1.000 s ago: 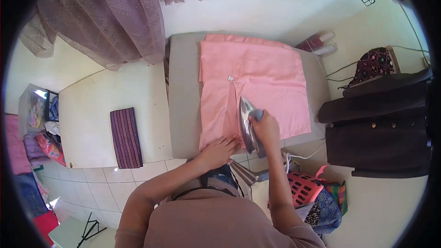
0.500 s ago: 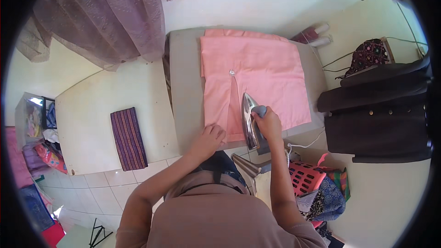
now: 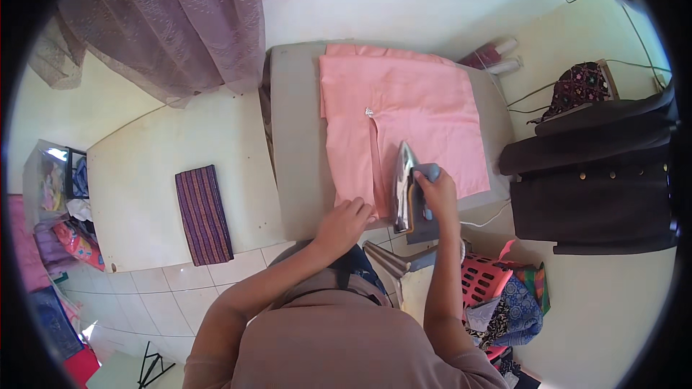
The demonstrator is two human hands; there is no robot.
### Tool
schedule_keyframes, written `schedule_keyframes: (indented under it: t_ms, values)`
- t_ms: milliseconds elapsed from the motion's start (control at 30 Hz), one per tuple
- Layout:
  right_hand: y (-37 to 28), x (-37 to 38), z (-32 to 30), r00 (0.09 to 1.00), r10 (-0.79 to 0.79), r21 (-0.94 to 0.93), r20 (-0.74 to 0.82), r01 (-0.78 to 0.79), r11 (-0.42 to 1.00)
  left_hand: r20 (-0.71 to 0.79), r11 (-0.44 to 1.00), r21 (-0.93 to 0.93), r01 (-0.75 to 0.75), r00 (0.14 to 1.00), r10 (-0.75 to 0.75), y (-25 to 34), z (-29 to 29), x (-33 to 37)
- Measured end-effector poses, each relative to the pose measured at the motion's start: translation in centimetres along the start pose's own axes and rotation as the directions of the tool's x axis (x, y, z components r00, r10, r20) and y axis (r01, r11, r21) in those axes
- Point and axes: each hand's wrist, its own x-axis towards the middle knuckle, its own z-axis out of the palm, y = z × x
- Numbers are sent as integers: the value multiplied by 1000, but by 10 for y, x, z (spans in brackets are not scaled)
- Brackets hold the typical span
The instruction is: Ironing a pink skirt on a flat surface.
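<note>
head view, iron (image 3: pixel 404 191) in right hand (image 3: pixel 440 196)

No text, label or number is readable here.

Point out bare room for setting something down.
White tabletop: either side of the folded striped cloth. Grey ironing surface: a strip left of the pink garment, a narrower one at its right. Crowded: the garment's near edge, with left hand, right hand and iron.
</note>
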Motion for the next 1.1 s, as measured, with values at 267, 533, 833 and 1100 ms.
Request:
schedule_keyframes:
  t_ms: [267,533,833,1100]
  values:
    - [-33,-21,-22,1000,-11,-18,15,12,1000,81,990,80,-112,991,106,-18,12,-18]
    - [-76,-13,8,980,-191,-1,52,191,982,-81,971,-4,238,968,-237,-36,-14,-31]
    - [-104,-2,39,980,-154,-116,126,169,979,-142,920,-21,390,910,-389,-46,5,-24]
    - [-104,-19,72,984,-175,-58,42,178,982,-59,874,93,477,879,-473,-44,-3,-44]
